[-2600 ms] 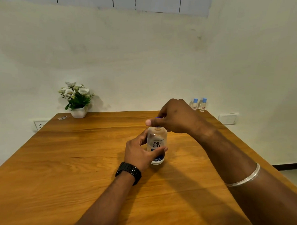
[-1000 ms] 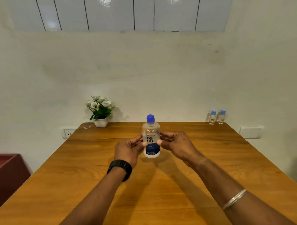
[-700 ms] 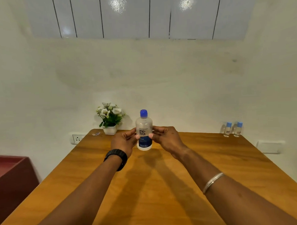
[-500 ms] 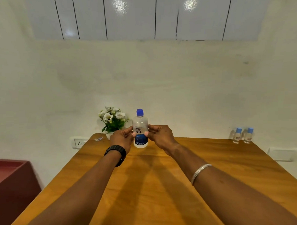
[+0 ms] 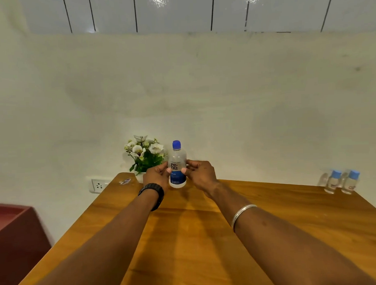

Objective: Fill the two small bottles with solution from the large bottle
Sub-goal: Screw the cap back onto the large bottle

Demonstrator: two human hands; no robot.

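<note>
The large clear bottle [image 5: 177,164] with a blue cap and a blue label stands upright far out over the wooden table [image 5: 207,237], its base close to the tabletop. My left hand [image 5: 157,175] holds its left side and my right hand [image 5: 200,174] holds its right side, thumbs on the label. Two small bottles [image 5: 342,181] with light blue caps stand side by side at the table's far right corner, well away from both hands.
A white pot of white flowers [image 5: 144,157] stands at the far left edge, just behind my left hand. A small wrapper [image 5: 125,181] lies beside it. A wall socket [image 5: 98,185] sits left of the table, and a dark red cabinet [image 5: 15,233] stands at lower left.
My right hand left the cap and took the bottle's side. Both arms stretched forward, carrying the bottle away from me toward the flower pot. The camera tilted up.
</note>
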